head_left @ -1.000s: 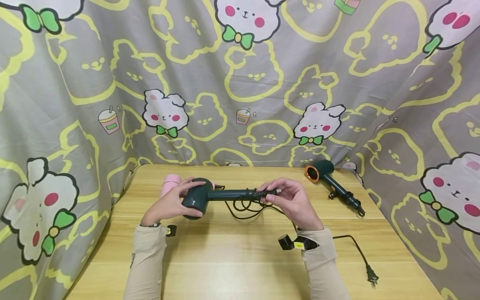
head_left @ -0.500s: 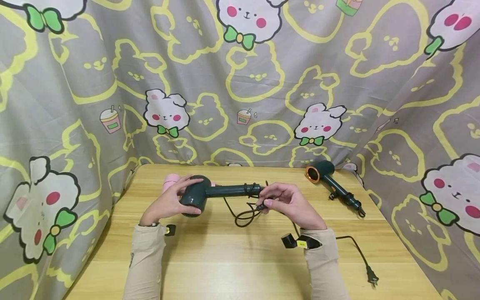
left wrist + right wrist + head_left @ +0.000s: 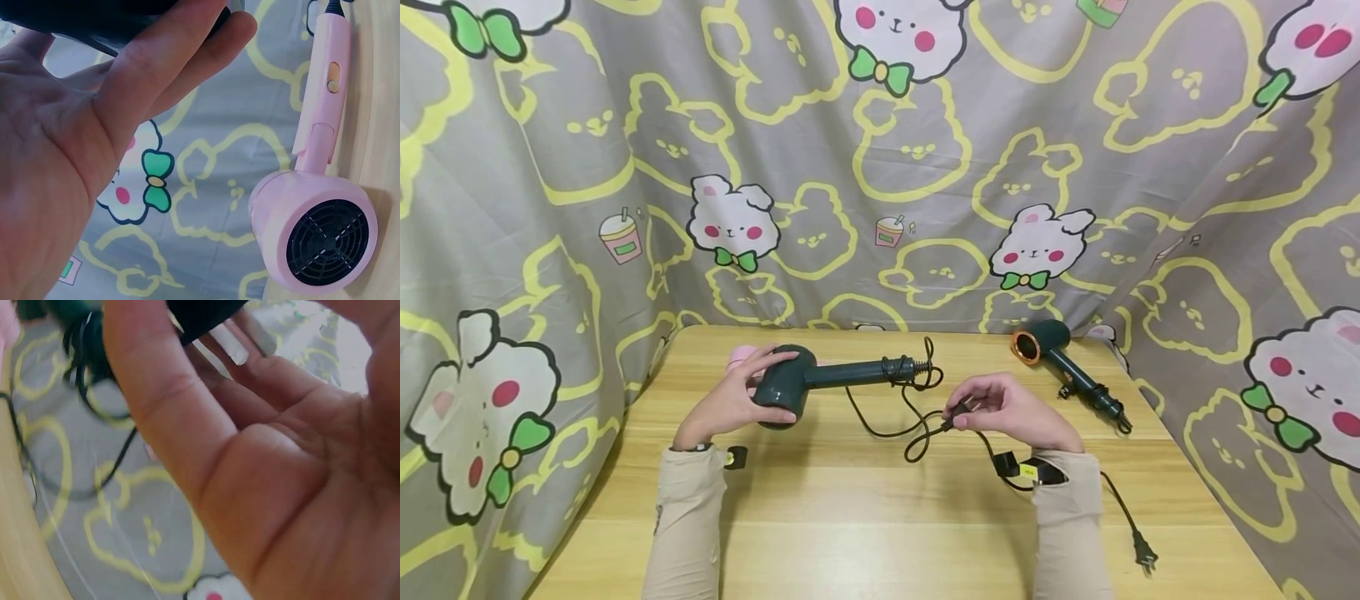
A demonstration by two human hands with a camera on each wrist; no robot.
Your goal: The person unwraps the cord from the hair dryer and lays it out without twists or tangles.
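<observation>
My left hand (image 3: 730,404) grips the head of a dark green hair dryer (image 3: 850,372) above the table, its handle pointing right. Black cord (image 3: 880,434) is looped round the handle's end and hangs in slack curves. My right hand (image 3: 1003,412) pinches a black plug (image 3: 957,410) on that cord, to the right of the handle. Flat metal prongs (image 3: 231,345) show between the fingers in the right wrist view. A pink hair dryer (image 3: 319,212) lies beyond my left hand, mostly hidden in the head view.
Another dark green hair dryer (image 3: 1067,367) with an orange-rimmed nozzle lies at the back right, cord wrapped on its handle. A loose plug (image 3: 1144,552) lies at the right on a cord running beneath my right wrist. A patterned curtain (image 3: 820,167) surrounds the wooden table (image 3: 850,542).
My right hand has moved away from the handle's end to the right with the plug, and the cord has loosened into wider loops. The held dryer has shifted slightly left and tilted up.
</observation>
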